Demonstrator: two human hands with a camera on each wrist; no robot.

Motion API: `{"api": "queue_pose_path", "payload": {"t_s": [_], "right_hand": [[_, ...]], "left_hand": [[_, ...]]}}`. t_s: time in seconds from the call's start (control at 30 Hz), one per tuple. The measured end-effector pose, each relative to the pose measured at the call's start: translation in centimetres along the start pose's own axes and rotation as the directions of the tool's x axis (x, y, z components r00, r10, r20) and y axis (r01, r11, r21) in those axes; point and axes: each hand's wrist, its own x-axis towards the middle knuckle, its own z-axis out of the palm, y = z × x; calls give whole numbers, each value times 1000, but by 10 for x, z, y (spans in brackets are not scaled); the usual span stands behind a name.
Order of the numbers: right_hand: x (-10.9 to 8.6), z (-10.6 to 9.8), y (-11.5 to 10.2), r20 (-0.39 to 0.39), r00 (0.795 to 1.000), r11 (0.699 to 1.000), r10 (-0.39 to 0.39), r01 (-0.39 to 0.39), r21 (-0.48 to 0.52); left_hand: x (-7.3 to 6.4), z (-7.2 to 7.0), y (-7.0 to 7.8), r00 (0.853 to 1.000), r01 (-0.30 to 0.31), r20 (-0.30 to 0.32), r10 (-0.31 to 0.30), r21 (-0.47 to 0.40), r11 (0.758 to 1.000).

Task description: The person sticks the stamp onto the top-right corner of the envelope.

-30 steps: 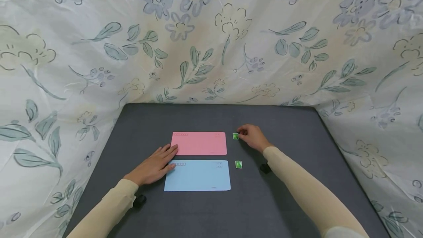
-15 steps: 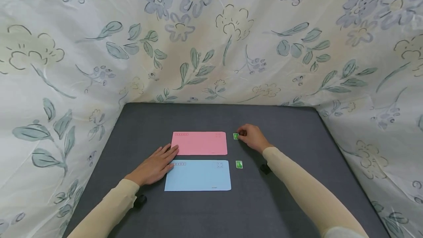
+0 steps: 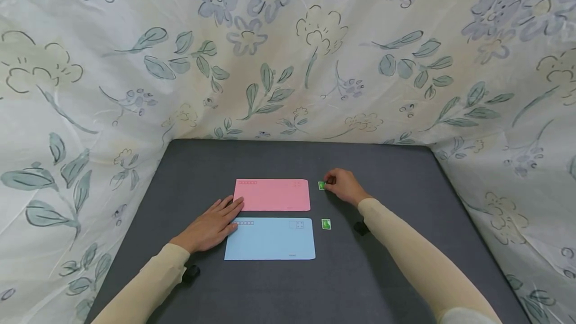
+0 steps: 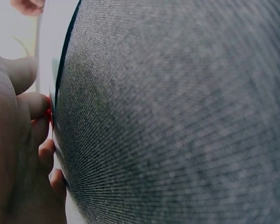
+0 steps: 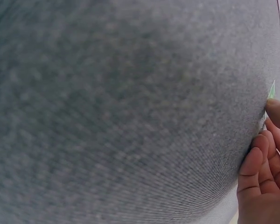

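Presently the right hand (image 3: pixel 344 185) keeps a pinching grip on the right edge of the far stamp (image 3: pixel 321 185), just right of the pink envelope (image 3: pixel 274 195). The left hand (image 3: pixel 207 226), grasping nothing, rests its fingers over that envelope's left edge, thumb on the blue envelope's (image 3: pixel 272 241) upper left corner. Beside the blue one, the near stamp (image 3: pixel 326 224) lies on the grey tabletop (image 3: pixel 270 289).

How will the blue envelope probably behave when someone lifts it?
The blue envelope looks thin and flat, so it would likely sag or bend. Wide but papery, it should be light. The left hand lies over one corner, which might resist lifting.
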Motion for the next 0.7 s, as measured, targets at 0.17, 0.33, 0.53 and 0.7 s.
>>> {"api": "queue_pose_path", "payload": {"t_s": [0.17, 0.33, 0.53, 0.7], "right_hand": [[2, -1, -1, 17, 1000, 1000, 18, -19, 21], [5, -1, 0, 21, 1000, 999, 21, -21, 29], [6, -2, -1, 23, 1000, 999, 21, -22, 40], [8, -4, -1, 34, 999, 998, 19, -21, 64]], "left_hand": [[1, 5, -2, 1000, 4, -11, -4, -10, 1000], [2, 4, -1, 1000, 8, -7, -8, -9, 1000], [3, 3, -2, 1000, 5, -13, -5, -18, 1000], [5, 1, 0, 999, 35, 18, -35, -6, 999]]}}
